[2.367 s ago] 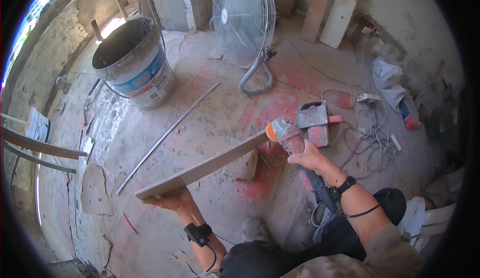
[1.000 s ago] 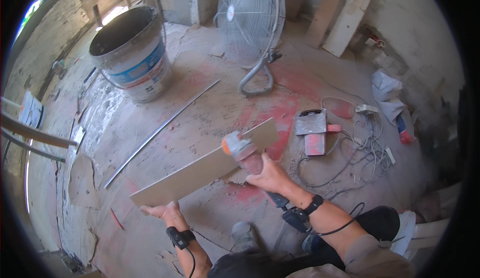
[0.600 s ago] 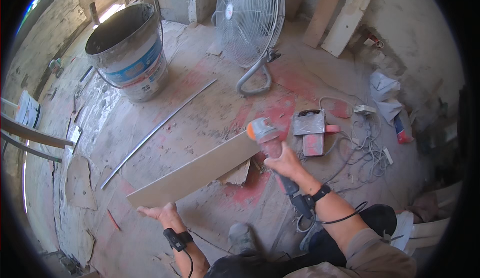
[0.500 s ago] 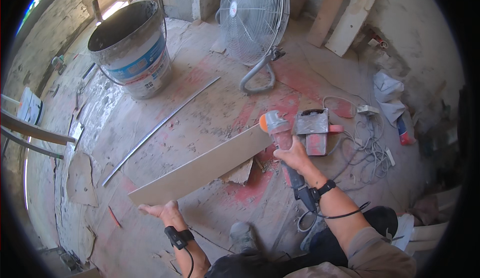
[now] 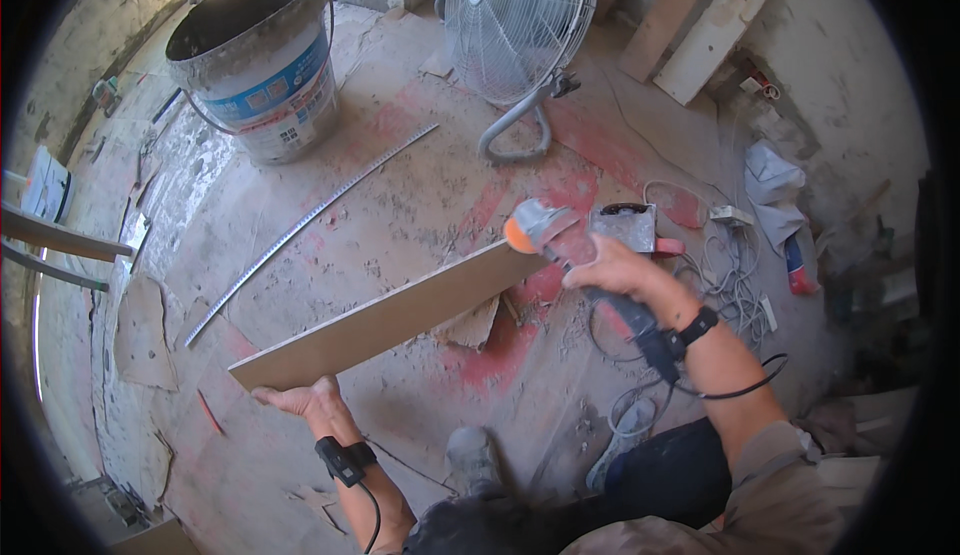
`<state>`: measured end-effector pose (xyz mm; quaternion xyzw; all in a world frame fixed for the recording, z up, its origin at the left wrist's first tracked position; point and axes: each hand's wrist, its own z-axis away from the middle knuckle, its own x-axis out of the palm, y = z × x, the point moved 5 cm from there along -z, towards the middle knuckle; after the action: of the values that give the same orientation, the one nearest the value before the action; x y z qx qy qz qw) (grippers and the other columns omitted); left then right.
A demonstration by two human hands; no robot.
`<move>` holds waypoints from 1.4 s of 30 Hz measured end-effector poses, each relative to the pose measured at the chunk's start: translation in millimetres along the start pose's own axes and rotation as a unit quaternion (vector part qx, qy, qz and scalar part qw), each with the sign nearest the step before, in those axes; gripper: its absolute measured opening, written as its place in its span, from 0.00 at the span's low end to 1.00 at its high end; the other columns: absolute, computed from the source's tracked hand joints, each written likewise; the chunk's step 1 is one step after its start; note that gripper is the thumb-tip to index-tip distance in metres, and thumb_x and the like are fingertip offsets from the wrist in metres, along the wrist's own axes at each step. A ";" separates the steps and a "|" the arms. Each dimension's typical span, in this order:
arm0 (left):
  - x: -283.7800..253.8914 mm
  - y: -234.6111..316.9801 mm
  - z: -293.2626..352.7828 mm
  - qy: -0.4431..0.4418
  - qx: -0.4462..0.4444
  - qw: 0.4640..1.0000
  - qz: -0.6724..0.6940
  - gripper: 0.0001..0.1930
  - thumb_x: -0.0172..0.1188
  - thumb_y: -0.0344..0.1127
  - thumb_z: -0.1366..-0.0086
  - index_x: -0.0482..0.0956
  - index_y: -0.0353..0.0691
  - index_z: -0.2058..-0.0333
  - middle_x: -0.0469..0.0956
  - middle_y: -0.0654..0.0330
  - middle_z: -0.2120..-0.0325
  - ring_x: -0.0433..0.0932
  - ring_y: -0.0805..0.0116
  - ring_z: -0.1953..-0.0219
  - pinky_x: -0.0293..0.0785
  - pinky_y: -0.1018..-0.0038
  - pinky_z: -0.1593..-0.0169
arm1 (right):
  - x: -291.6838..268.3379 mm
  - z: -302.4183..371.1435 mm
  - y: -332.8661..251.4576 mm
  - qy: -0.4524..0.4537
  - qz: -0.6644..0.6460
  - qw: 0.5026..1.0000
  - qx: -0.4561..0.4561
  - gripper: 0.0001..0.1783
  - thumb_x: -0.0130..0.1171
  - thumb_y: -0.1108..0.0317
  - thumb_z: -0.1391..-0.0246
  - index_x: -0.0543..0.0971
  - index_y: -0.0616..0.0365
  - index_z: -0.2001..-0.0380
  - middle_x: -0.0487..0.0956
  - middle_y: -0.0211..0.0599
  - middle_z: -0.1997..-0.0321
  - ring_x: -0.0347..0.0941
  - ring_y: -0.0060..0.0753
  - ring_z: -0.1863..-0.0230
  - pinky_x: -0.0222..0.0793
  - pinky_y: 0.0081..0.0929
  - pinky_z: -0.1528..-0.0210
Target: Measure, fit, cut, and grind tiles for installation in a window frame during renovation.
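A long, narrow tile strip [image 5: 390, 313] slants across the middle, its near left end in the grip of my left hand [image 5: 298, 396]. My right hand [image 5: 622, 273] is wrapped round the body of an angle grinder [image 5: 568, 235]. The grinder's orange disc [image 5: 518, 236] meets the strip's far right end; whether it touches the edge cannot be made out. From the tool's rear a black cable loops down past my right wrist. Under the strip lies a broken tile piece [image 5: 470, 325] on the dusty floor.
A large mortar-stained bucket [image 5: 255, 105] stands at the far left, a floor fan [image 5: 515, 30] beyond the strip. On the floor lies a metal ruler [image 5: 310, 217]. To the right are a cutting machine [image 5: 625, 223], tangled cables [image 5: 735, 275] and leaning boards [image 5: 720, 30].
The strip's left end has shifted left and toward me, and its edge is tipped more into view. The grinder has tilted, its disc moving slightly left and away.
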<state>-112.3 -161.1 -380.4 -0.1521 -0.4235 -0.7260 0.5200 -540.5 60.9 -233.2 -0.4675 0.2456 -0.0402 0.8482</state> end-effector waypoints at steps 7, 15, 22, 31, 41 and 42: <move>-0.2 2.0 1.7 -0.022 0.024 0.999 -0.022 0.39 0.43 0.79 0.39 0.75 0.57 0.43 0.73 0.72 0.44 0.70 0.64 0.42 0.66 0.53 0.38 | -28.1 6.3 3.0 -0.003 0.115 0.989 0.091 0.32 0.71 0.60 0.60 0.77 0.68 0.52 0.80 0.41 0.58 0.76 0.32 0.56 0.71 0.30 0.52; 1.7 -21.2 -1.3 -0.043 0.008 0.999 -0.018 0.41 0.46 0.81 0.42 0.73 0.57 0.42 0.72 0.71 0.43 0.69 0.62 0.42 0.66 0.51 0.38 | -47.4 6.7 31.3 -0.038 0.113 0.983 0.137 0.42 0.72 0.57 0.62 0.71 0.74 0.46 0.80 0.50 0.52 0.76 0.39 0.50 0.70 0.31 0.47; 8.8 7.5 8.0 -0.023 0.043 0.998 -0.034 0.40 0.45 0.80 0.41 0.73 0.57 0.42 0.71 0.71 0.42 0.68 0.62 0.42 0.65 0.51 0.37 | -8.5 18.1 -10.6 0.032 0.162 0.984 0.059 0.33 0.71 0.60 0.60 0.76 0.69 0.52 0.80 0.39 0.60 0.74 0.29 0.59 0.70 0.28 0.55; 10.1 -6.5 10.5 -0.052 0.048 0.997 -0.026 0.38 0.45 0.78 0.39 0.73 0.58 0.42 0.71 0.71 0.42 0.68 0.63 0.42 0.66 0.53 0.38 | -33.0 12.5 18.0 -0.059 0.088 0.988 0.110 0.38 0.72 0.56 0.62 0.75 0.72 0.50 0.80 0.48 0.55 0.76 0.37 0.53 0.70 0.31 0.49; 6.7 -4.9 8.9 -0.069 0.034 0.997 -0.009 0.42 0.54 0.79 0.46 0.72 0.56 0.41 0.69 0.71 0.42 0.66 0.63 0.40 0.65 0.53 0.38 | -41.4 11.3 25.7 -0.010 0.075 0.996 0.042 0.24 0.70 0.62 0.59 0.79 0.66 0.60 0.79 0.33 0.66 0.72 0.26 0.66 0.70 0.29 0.62; 6.9 -7.5 10.1 -0.060 0.034 0.998 -0.003 0.42 0.54 0.79 0.46 0.71 0.56 0.41 0.69 0.70 0.42 0.66 0.63 0.40 0.65 0.53 0.38 | -48.4 13.3 27.7 0.005 0.091 0.994 0.066 0.23 0.70 0.62 0.59 0.79 0.66 0.61 0.78 0.33 0.67 0.72 0.26 0.66 0.69 0.29 0.62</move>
<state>-124.1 -156.9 -373.2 -0.1767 -0.4786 -0.7023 0.4965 -581.3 101.1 -231.5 -0.3860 0.2879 0.0183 0.8762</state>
